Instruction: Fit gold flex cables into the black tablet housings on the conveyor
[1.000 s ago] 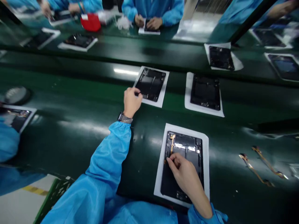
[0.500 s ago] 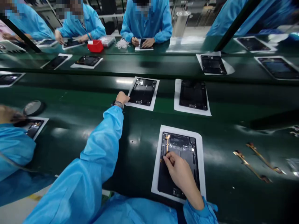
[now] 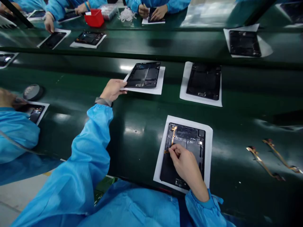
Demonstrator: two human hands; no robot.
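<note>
An opened black tablet (image 3: 187, 148) lies on a white sheet (image 3: 208, 151) in front of me, with an orange flex cable (image 3: 174, 134) running down its left side. My right hand (image 3: 186, 165) rests on it, fingertips pinched at the cable's lower end. My left hand (image 3: 113, 90) is stretched forward and grips the near left corner of a white sheet (image 3: 156, 86) that carries a second opened tablet (image 3: 143, 75). That sheet and tablet look raised and tilted off the green belt (image 3: 71, 104).
A third tablet on a sheet (image 3: 204, 82) lies to the right of the held one. Two loose orange flex cables (image 3: 262, 162) lie at right. A co-worker's blue sleeve (image 3: 16, 135) and a round black disc (image 3: 32, 92) are at left. Other people work across the far belt by a red box (image 3: 94, 17).
My left hand has taken the corner of the far sheet and drawn it left and nearer, turning and tilting the tablet. My right hand has stayed at the cable.
</note>
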